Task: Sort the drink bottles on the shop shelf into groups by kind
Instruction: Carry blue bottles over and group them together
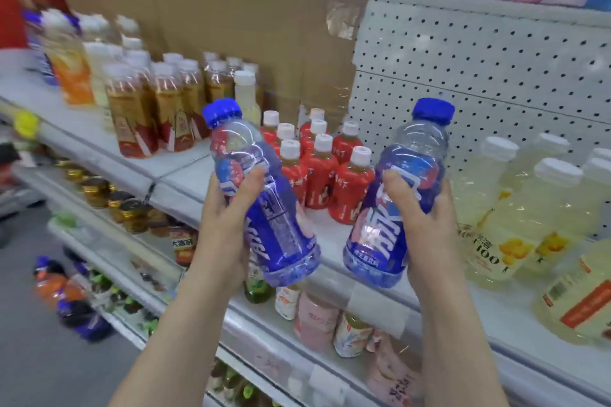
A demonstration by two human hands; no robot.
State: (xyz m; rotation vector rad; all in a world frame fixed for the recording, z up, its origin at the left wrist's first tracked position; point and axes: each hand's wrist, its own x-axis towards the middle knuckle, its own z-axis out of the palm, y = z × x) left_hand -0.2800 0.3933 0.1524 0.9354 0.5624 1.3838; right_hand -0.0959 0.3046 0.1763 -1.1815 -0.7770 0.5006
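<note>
1. Nearest the lens, two bare forearms reach up. The left grip (228,218) is curled round a blue-capped clear plastic bottle (281,241) with a blue label. It holds this tilted in the air, in front of and left of the cluster of small red-labelled bottles (330,172) with white caps.
2. The right grip (420,218) clasps a second blue-capped bottle (410,155) of the same kind, nearly upright, in front of and just right of the red-labelled cluster.
3. Both blue ones are off the white metal shelf (185,182), so neither has joined a group yet. A bare strip of shelf shows in front of the red-labelled cluster, between the two held bottles.
4. Right of that cluster stand large pale yellow bottles (529,208) with white caps. The one closest to the shelf edge looks tipped over.
5. Left of the cluster stand amber tea bottles (158,109) with red-and-gold labels, and one pale white-capped bottle (246,92) is among them. Farther left the bottles are too blurred to name.
6. Risks, as I judge them:
   - With both grips full, no hand is free to steady anything.
   - A base swung in low could topple the tightly packed red-labelled cluster.
   - The tilted left bottle could slip if its wet-looking label is slick.
   - Setting either down near the shelf lip could send it onto the lower shelves.
</note>
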